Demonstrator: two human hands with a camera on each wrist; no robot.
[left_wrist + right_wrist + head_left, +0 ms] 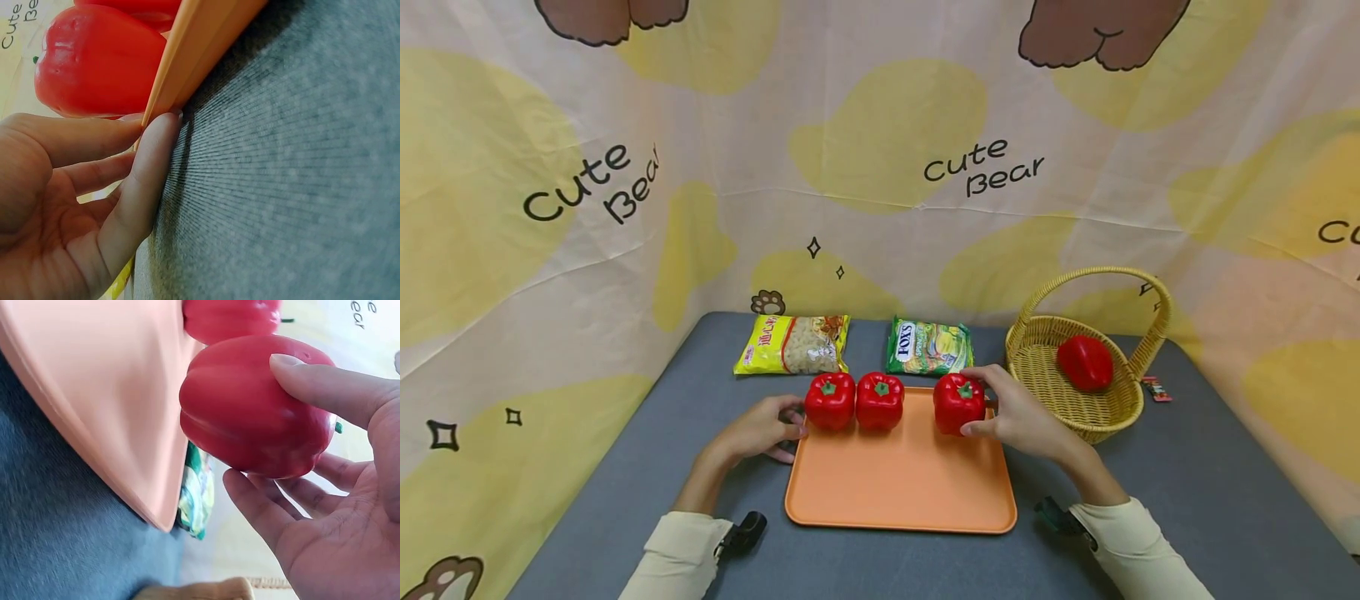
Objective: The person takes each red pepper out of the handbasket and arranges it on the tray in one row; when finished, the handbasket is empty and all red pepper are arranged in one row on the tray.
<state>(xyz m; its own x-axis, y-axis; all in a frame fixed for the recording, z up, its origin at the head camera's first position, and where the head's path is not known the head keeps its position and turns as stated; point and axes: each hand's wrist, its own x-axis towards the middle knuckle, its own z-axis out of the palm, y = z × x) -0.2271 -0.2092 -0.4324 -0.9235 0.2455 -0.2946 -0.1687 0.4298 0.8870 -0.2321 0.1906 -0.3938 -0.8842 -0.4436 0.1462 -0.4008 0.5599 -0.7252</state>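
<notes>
Two red bell peppers, a left one [830, 403] and a middle one [880, 403], stand side by side at the back left of an orange tray [902, 483]. My left hand [766, 428] pinches the tray's left rim between thumb and fingers, close beside the left pepper. At the tray's back right, my right hand [1022, 417] holds a third red bell pepper [250, 406], thumb on one side and fingertips on the other. The right wrist view shows this pepper over the tray; whether it touches the surface I cannot tell.
A yellow wicker basket [1030, 379] with a red bell pepper [1086, 363] in it stands right of the tray. Behind the tray lie a yellow pasta bag [793, 344] and a green FOX'S bag [929, 347]. A small red packet [1157, 389] lies beside the basket.
</notes>
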